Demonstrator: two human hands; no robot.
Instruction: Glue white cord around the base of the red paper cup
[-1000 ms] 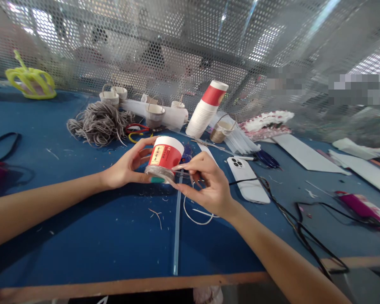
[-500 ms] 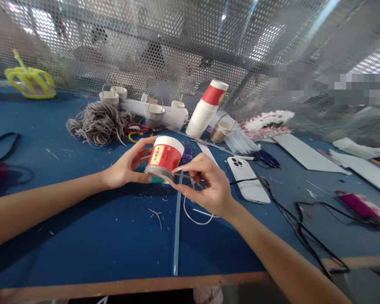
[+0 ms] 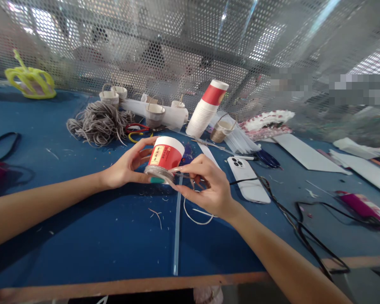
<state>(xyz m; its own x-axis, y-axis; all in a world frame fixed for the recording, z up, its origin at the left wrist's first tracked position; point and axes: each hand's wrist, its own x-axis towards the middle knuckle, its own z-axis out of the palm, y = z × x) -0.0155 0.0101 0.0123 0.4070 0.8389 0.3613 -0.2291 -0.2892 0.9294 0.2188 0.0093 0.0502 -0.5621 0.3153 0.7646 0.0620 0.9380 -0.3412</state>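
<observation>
A red and white paper cup [image 3: 167, 154] is held upside down, slightly tilted, above the blue table. My left hand [image 3: 126, 166] grips it from the left, thumb low by the rim and fingers behind. Grey cord [image 3: 160, 172] is wound in several turns around the cup's lower edge. My right hand [image 3: 209, 183] pinches the cord at the cup's right side, thumb and forefinger close together. A loose pale strand [image 3: 196, 221] curls on the table below that hand. Something green shows at the cup's rim beside my left thumb.
A tangled grey cord bundle [image 3: 96, 122], small cord-wrapped cups with handles [image 3: 155, 114] and a leaning stack of paper cups [image 3: 205, 110] stand behind. A white phone [image 3: 248, 179] with a black cable lies right. A clear glue stick [image 3: 177, 236] lies in front, scissors [image 3: 137, 128] behind.
My right fingers have shifted very slightly left along the cord at the cup's edge. The cup and my left hand have hardly moved.
</observation>
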